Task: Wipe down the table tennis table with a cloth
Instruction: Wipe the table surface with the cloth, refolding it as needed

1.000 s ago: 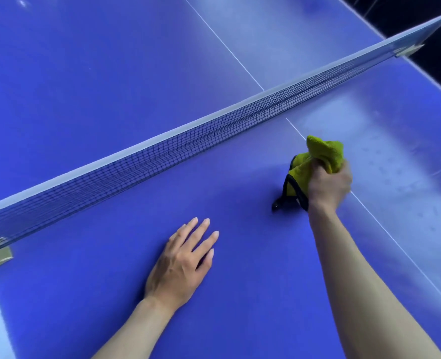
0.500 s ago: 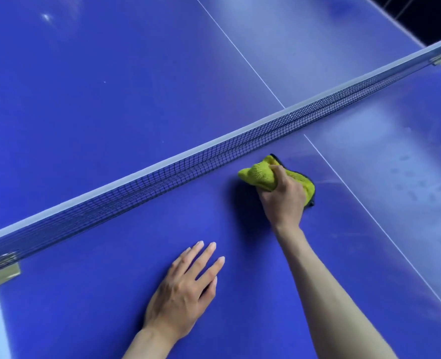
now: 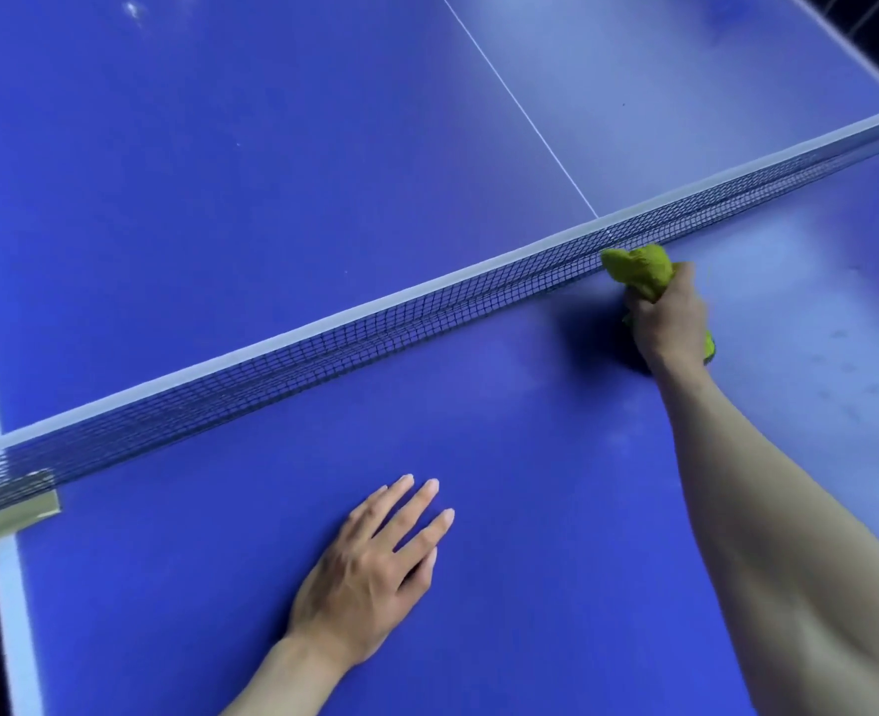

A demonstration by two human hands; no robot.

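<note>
You have one view only, from the camera on your head, so nothing is shared with a second view. It looks forward and steeply down onto the blue bench, close above its near half. The net crosses the frame on a slant from lower left to upper right, and both forearms reach in from the bottom edge

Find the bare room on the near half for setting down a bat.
Free: the table between left hand and right forearm. Crowded: by the net, where the right hand grips the cloth.
</note>
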